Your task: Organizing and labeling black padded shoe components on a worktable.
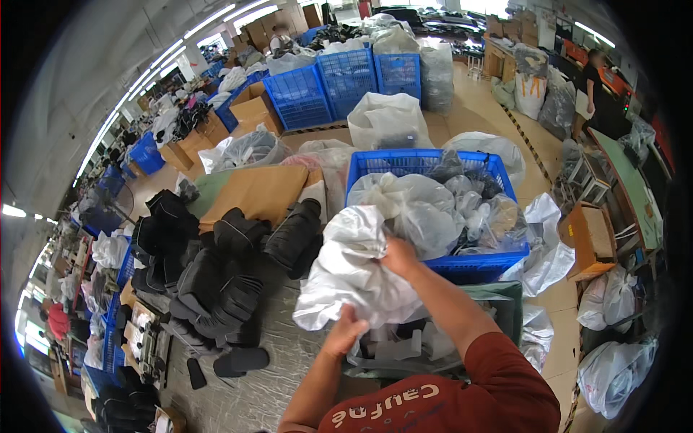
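A crumpled white sack (pixel 354 270) is held up between my two hands at the table's right edge. My right hand (pixel 398 256) is closed on its upper right side, by the blue crate. Lower down, my left hand (pixel 346 330) grips the sack's bottom edge. What the sack contains, if anything, is hidden. Just beyond my right hand stands a blue plastic crate (pixel 469 273) filled with clear plastic bags (pixel 411 209). Below the sack, a container with grey and white pieces (pixel 397 346) is partly covered by my arms.
Stacks of black padded pieces (pixel 209 281) cover the left of the table (pixel 289 361). Brown cardboard (pixel 253 191) lies at its far end. Blue crates (pixel 346 79) stand farther back. Bags and a cardboard box (pixel 588 238) line the right. A person (pixel 592 86) stands far right.
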Tool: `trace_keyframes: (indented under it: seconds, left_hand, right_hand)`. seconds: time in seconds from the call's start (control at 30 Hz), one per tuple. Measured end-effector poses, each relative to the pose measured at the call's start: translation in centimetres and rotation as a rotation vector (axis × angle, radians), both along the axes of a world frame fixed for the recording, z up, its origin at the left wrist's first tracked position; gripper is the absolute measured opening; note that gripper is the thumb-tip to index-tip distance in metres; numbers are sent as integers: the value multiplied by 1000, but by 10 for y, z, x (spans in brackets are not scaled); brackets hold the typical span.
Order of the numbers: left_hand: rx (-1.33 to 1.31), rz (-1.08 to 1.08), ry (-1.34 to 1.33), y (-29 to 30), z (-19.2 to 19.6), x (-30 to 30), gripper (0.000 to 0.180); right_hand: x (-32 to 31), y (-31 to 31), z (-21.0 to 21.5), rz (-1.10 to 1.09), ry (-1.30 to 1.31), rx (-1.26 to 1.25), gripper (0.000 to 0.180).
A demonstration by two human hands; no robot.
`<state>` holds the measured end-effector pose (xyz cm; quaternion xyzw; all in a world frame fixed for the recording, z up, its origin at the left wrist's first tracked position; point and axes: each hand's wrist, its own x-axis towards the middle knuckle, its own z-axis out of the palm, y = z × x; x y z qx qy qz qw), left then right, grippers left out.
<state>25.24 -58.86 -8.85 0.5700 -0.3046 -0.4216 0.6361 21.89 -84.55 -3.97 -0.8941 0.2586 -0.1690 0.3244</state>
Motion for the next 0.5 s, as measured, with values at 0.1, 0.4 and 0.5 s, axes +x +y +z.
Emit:
trace_keyframes:
  seconds: [0.1, 0.4, 0.5]
  left_hand:
    - [52, -138, 22, -58, 52, -9, 114]
    - [-3, -148, -190, -248, 11, 53, 96]
    - [58, 37, -141, -260, -69, 97, 50]
  right_hand:
    - [5, -52, 0, -158, 1, -332, 32]
    - [15, -128, 23, -313, -108, -826, 46]
    - [22, -79, -3, 160, -174, -830, 44]
